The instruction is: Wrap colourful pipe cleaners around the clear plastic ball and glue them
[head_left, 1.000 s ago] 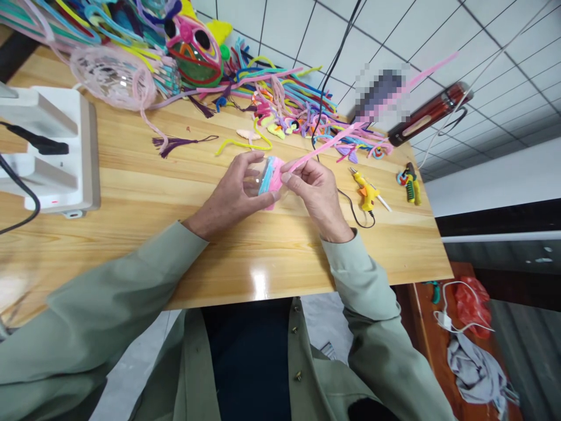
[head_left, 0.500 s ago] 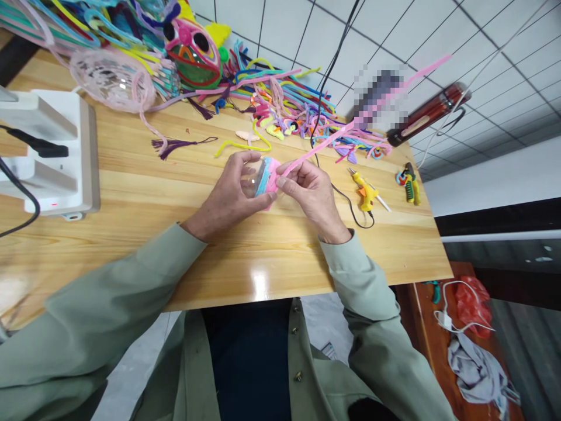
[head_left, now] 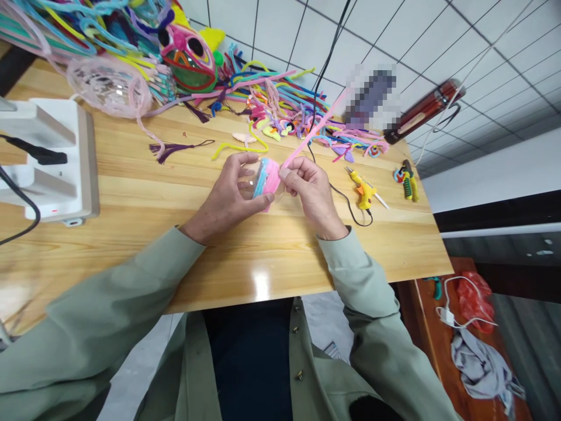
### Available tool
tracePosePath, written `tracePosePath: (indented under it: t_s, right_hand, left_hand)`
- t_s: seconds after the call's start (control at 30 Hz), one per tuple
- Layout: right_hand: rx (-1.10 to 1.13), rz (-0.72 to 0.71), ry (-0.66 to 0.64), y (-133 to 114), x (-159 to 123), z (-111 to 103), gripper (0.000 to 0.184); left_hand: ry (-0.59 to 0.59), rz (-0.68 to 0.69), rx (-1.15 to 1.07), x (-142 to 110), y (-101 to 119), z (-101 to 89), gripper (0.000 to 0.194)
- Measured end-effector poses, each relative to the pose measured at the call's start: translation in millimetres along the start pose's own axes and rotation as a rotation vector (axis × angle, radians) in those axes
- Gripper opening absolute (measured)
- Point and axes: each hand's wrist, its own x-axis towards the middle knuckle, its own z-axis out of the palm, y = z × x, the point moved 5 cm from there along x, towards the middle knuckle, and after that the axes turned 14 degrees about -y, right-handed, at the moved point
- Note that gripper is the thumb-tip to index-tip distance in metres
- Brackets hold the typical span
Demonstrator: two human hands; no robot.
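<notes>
A small clear plastic ball [head_left: 248, 186], banded with blue and pink fuzzy stems, is held above the table by my left hand [head_left: 228, 196], whose fingers curl round its left side. My right hand [head_left: 310, 190] pinches a long pink pipe cleaner [head_left: 309, 138] between thumb and forefinger, close against the ball's pink band. The free length of that stem slants up and to the right. Part of the ball is covered by my fingers. A yellow hot glue gun [head_left: 364, 192] lies to the right of my right hand.
Many coloured pipe cleaners [head_left: 280, 93] lie along the wall, beside a pink-and-green mask-like ornament [head_left: 190, 55]. A white power strip [head_left: 81, 164] stands at the left. Green-and-yellow pliers [head_left: 409, 182] and a red flask [head_left: 427, 111] are at the right. A black cable [head_left: 333, 44] hangs down behind.
The pink pipe cleaner's free end has swung left and stands steeper. The pink band on the ball now shows more plainly. Both hands stay close to where they were.
</notes>
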Motion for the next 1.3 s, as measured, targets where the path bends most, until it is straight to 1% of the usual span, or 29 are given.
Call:
tracePosePath:
  t_s: [0.1,0.17,0.23,0.37,0.43,0.53,0.67,0.77,0.87,0.97,1.03,1.13,1.3]
  right_hand:
    - [0.016,-0.024,0.034,6,2,-3,0.067]
    - [0.01,-0.056,0.058,9,2,-5,0.067]
    - [-0.04,-0.094,0.076,9,1,-6,0.062]
    - [-0.256,-0.152,0.129,-1,-6,-4,0.047]
    - [-0.341,-0.184,0.135,-5,-9,-2,0.04]
    - [-0.385,-0.235,0.114,-6,-10,0,0.037]
    - [-0.444,-0.267,0.101,-1,-9,0,0.045]
    - [-0.494,-0.268,0.084,2,-9,1,0.048]
    - [-0.547,-0.314,0.077,-2,-13,4,0.051]
    - [-0.653,-0.382,0.071,-9,-18,7,0.056]
    - [-0.733,-0.408,0.051,-10,-19,9,0.063]
    - [-0.807,-0.419,-0.031,-9,-17,14,0.076]
    - [-0.816,-0.427,-0.159,-7,-14,22,0.099]
  left_hand:
    - [0.001,0.008,0.009,0,0,-0.1,0.076]
    - [-0.007,0.002,0.007,0,0,0.2,0.076]
    - [-0.014,-0.013,0.0,0,0,0.3,0.077]
    - [-0.015,-0.025,-0.002,0,1,-1.7,0.079]
    - [-0.029,-0.029,-0.01,0,2,-2.8,0.078]
    - [-0.047,-0.039,-0.021,0,3,-4.4,0.078]
    - [-0.024,-0.035,-0.041,1,-1,-5.9,0.083]
    - [-0.006,-0.024,-0.088,3,-8,-6.4,0.088]
    - [0.037,0.003,-0.121,6,-16,-10.6,0.095]
    - [0.074,0.046,-0.151,10,-22,-16.7,0.1]
    - [0.074,0.065,-0.178,12,-24,-19.0,0.095]
    - [0.062,0.096,-0.215,13,-22,-19.9,0.085]
    - [0.047,0.072,-0.286,14,-19,-19.2,0.082]
